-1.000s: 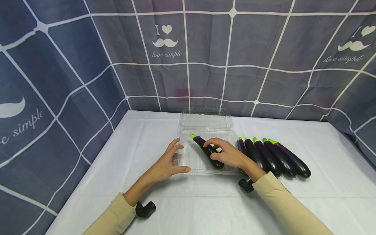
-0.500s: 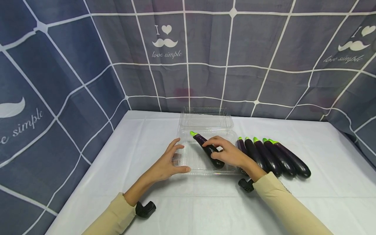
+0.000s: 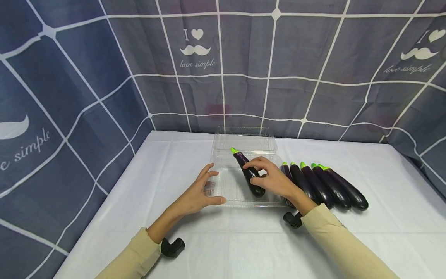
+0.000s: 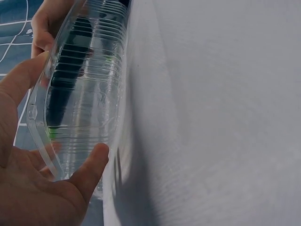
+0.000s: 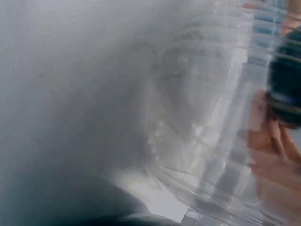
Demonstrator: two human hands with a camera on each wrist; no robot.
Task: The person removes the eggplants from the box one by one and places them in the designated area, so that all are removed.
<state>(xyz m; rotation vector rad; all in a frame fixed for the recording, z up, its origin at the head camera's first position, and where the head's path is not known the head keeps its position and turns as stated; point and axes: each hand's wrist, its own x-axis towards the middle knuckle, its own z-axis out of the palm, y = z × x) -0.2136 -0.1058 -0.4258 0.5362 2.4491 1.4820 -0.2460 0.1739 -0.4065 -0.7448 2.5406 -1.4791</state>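
Note:
A clear plastic clamshell container (image 3: pixel 226 190) lies opened on the white table, its lid (image 3: pixel 244 142) folded back toward the curtain. My left hand (image 3: pixel 195 195) spans the container's left end, thumb along the front rim, fingers spread around the side. Over the base, my right hand (image 3: pixel 270 176) pinches a dark purple eggplant (image 3: pixel 248 174) from above. The eggplant slants, green stem end toward the lid. In the left wrist view, the eggplant (image 4: pixel 68 70) shows through the ribbed wall. The right wrist view has part of the eggplant (image 5: pixel 287 77) at its right edge.
Several more eggplants (image 3: pixel 325 186) lie side by side to the right of the container, partly behind my right forearm. A grey-blue checked curtain (image 3: pixel 244 50) encloses the back and sides. Black devices sit at both wrists. White cloth (image 3: pixel 209 248) covers the table.
My right hand has raised the eggplant slightly and shifted it away from me, turning its stem end a little to the right. The left hand and container have barely moved.

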